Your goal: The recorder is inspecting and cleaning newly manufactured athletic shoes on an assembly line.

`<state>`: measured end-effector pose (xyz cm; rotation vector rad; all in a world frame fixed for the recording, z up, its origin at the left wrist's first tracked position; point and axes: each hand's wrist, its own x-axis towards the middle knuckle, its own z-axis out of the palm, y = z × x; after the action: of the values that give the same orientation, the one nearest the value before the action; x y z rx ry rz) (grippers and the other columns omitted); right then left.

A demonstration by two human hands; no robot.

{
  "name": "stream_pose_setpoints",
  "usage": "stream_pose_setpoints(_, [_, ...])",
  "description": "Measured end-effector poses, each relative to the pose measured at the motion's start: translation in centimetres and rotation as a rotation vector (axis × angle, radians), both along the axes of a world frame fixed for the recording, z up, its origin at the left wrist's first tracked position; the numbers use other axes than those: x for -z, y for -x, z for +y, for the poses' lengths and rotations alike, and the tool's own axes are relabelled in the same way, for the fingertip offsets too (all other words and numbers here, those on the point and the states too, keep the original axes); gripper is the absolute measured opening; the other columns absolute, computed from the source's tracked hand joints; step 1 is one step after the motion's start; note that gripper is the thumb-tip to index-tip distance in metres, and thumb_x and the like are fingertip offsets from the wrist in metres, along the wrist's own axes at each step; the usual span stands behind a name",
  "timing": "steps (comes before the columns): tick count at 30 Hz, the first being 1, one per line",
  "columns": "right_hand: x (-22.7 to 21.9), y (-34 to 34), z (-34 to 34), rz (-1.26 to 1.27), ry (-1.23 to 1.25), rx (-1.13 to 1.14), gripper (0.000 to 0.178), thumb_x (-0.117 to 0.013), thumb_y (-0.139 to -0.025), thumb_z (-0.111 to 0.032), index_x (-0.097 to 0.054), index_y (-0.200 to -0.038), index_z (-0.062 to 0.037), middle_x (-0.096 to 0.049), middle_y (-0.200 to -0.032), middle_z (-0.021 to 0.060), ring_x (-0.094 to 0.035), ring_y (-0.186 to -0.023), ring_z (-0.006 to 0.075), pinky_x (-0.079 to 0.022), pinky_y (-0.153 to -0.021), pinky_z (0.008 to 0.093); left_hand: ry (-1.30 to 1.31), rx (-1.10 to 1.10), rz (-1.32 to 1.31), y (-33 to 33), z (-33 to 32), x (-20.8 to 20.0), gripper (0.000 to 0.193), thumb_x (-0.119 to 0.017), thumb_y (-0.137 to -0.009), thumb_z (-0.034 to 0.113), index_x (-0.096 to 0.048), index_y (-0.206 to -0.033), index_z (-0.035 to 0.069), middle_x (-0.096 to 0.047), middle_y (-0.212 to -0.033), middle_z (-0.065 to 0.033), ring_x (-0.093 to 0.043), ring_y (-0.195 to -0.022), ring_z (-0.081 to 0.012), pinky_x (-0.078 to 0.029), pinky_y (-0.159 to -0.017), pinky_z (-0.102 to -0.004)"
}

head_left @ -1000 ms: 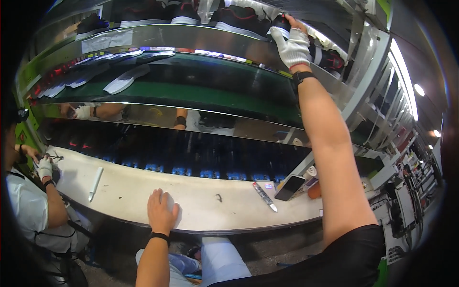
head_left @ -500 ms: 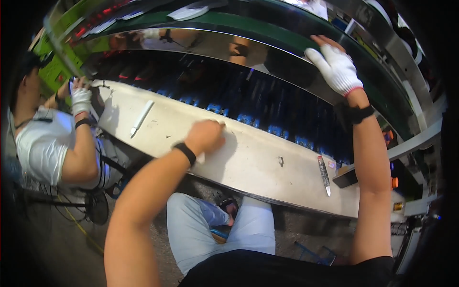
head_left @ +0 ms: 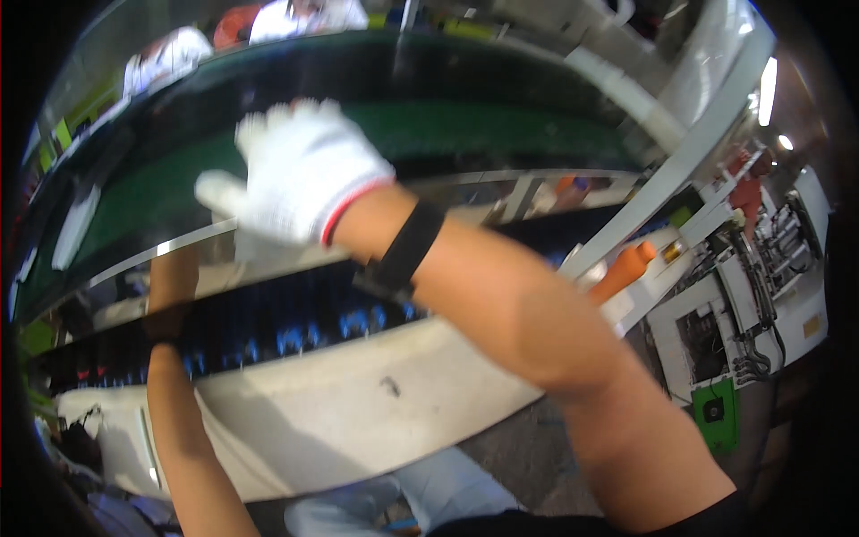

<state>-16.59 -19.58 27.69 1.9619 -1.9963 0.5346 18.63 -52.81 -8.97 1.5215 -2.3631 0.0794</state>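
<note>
My right hand (head_left: 304,174), in a white knit glove with a red cuff, is held over the green conveyor belt (head_left: 492,125). Its fingers are spread, the thumb points left, and I see nothing held in it. My left forearm (head_left: 192,447) reaches up across the pale worktable (head_left: 340,430) toward the dark recess under the shiny metal panel. Where that arm ends, the left hand cannot be made out. A flat white piece (head_left: 76,228) lies on the belt at the left. Beside my left forearm, a slim white-handled tool (head_left: 148,447) rests on the table.
Blue parts (head_left: 300,338) line the dark recess behind the table. An orange bottle (head_left: 626,268) stands near a slanted grey metal bar (head_left: 662,170) at the right. Beyond are machinery (head_left: 743,304) and a green box (head_left: 716,416). White-clothed shapes (head_left: 309,18) show across the belt.
The view has swung to the right. My right hand has come over the belt, left of where it was in the picture. My left hand, earlier above the table, has gone forward out of sight.
</note>
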Motion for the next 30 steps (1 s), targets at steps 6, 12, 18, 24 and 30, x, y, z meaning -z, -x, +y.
stream_pose_setpoints(6, [-0.8, -0.6, 0.4, -0.081, -0.105, 0.044, 0.082, -0.052, -0.101, -0.071, -0.072, -0.132, 0.0023, -0.068, -0.139, 0.0277, -0.064, -0.131, 0.0405, -0.048, -0.115, 0.0497, 0.311, 0.103, -0.126, 3.9, 6.3, -4.0, 0.062, -0.079, -0.085, 0.045, -0.07, -0.14, 0.016, -0.073, -0.137, -0.0174, -0.074, -0.115, -0.0396, -0.06, -0.094, -0.0538])
stream_pose_setpoints(12, [-1.9, -0.5, 1.2, -0.046, -0.144, 0.044, 0.086, -0.05, -0.1, -0.071, -0.069, -0.141, 0.0024, -0.065, -0.149, 0.0266, -0.058, -0.144, 0.0403, -0.043, -0.124, 0.0471, 0.276, 0.59, -0.137, 3.7, 21.8, -17.6, 0.058, -0.092, -0.076, 0.044, -0.072, -0.122, 0.013, -0.07, -0.116, -0.0142, -0.069, -0.111, -0.037, -0.055, -0.099, -0.0482])
stream_pose_setpoints(18, [-0.5, -2.2, -1.9, 0.069, -0.157, -0.013, 0.083, -0.049, -0.104, -0.071, -0.062, -0.154, -0.0054, -0.051, -0.168, 0.02, -0.044, -0.158, 0.0369, -0.036, -0.129, 0.0474, 0.152, 1.123, -0.24, -2.0, 34.6, -19.2, 0.039, -0.076, -0.091, 0.028, -0.063, -0.126, 0.016, -0.068, -0.124, -0.01, -0.065, -0.126, -0.0307, -0.051, -0.111, -0.0448])
stream_pose_setpoints(24, [0.1, -11.7, -9.2, 0.021, -0.099, -0.344, 0.077, -0.051, -0.106, -0.068, -0.061, -0.153, -0.0081, -0.059, -0.158, 0.0198, -0.055, -0.147, 0.0407, -0.04, -0.126, 0.0477, 0.094, 0.962, 0.178, -2.7, 47.1, -16.5, 0.087, -0.085, -0.077, 0.025, -0.057, -0.159, 0.016, -0.051, -0.167, -0.0143, -0.04, -0.162, -0.0363, -0.031, -0.132, -0.0588])
stream_pose_setpoints(30, [-1.6, -20.7, -13.1, 0.054, -0.262, -0.384, 0.106, -0.071, -0.081, -0.076, -0.06, -0.155, -0.0012, -0.058, -0.16, 0.0265, -0.057, -0.146, 0.0427, -0.047, -0.122, 0.0479, 0.093, 0.767, 0.03, 0.5, 51.6, -9.6, 0.072, -0.075, -0.088, 0.032, -0.057, -0.155, 0.014, -0.055, -0.166, -0.0083, -0.043, -0.161, -0.028, -0.023, -0.135, -0.054])
